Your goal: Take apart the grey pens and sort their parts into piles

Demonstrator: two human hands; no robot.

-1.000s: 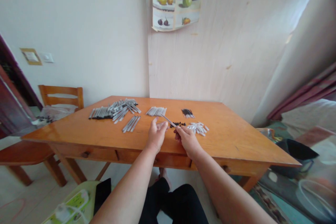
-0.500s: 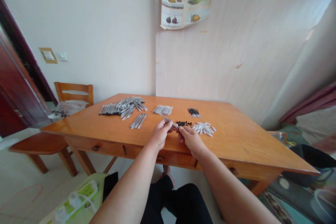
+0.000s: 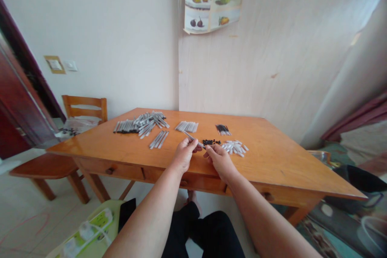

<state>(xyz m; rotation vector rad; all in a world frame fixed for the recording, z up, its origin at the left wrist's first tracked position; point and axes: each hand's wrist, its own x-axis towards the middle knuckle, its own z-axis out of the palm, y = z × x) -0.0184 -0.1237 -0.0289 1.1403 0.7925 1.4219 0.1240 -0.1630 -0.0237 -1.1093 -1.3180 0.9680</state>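
Note:
Over the near edge of the wooden table (image 3: 272, 165), my left hand (image 3: 184, 155) is closed round a thin grey pen barrel (image 3: 190, 137) that points away to the upper left. My right hand (image 3: 219, 159) pinches at the barrel's near end, close to a small heap of black caps (image 3: 211, 142). What its fingertips hold is too small to make out. A pile of white pen parts (image 3: 234, 147) lies just right of my right hand.
Further back lie a big heap of grey pens (image 3: 140, 124), a small row of pens (image 3: 159, 140), a bunch of barrels (image 3: 187, 126) and some dark refills (image 3: 223, 130). A wooden chair (image 3: 84, 107) stands at the left. A green box (image 3: 87, 229) sits on the floor.
Since a second ago the view has swung left. Both hands have stayed together on the pen barrel, with the right fingers shifting slightly at its end.

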